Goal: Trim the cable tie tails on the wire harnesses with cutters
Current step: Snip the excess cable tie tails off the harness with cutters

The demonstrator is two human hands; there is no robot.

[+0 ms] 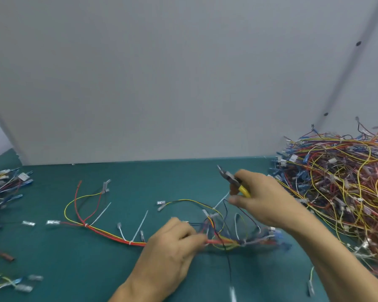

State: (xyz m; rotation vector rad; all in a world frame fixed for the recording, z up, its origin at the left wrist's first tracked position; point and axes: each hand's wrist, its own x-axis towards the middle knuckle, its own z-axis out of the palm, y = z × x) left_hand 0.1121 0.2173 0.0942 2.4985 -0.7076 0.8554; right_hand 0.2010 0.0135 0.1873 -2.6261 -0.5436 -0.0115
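While the left hand [172, 243] pinches the harness [109, 234] at six o'clock on the table [74, 269], the right hand [264, 199], gripping the cutters [229, 178] at its two o'clock, should snip each tie tail [140, 226] flush, clear of wires.

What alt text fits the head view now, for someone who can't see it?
The left hand pinches a wire harness on the green table while the right hand holds yellow-handled cutters nearby. Untrimmed white cable tie tails stick out; a tangled harness pile lies to the right.
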